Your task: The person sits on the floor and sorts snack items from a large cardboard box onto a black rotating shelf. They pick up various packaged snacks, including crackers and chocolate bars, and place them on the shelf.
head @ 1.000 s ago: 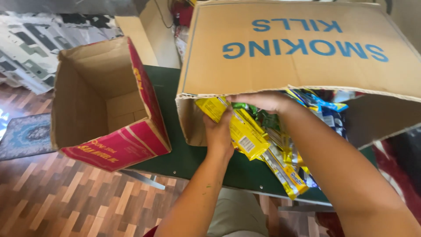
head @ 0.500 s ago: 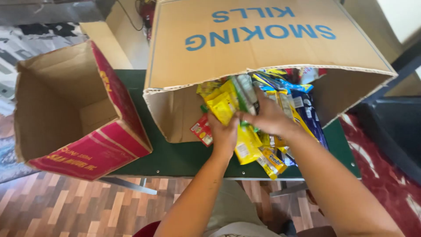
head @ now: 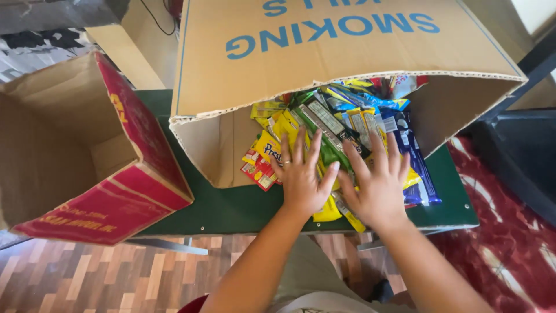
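Lying flat, fingers spread, grip released: left hand (head: pixel 301 179) and right hand (head: pixel 376 186) on snack packets (head: pixel 336 124); two cardboard boxes (head: pixel 324 52).

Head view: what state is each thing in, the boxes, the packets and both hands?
Big brown box: on its side, mouth open.
Snack packets: heaped, spilling from its mouth.
Red box: tipped, open, empty.
Left hand: flat on packets, fingers spread.
Right hand: flat on packets, fingers spread.

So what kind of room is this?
Probably a room in a home: patterned wood-block floor, a dark red patterned rug, and big brown cardboard boxes of snack packets on a small green table.
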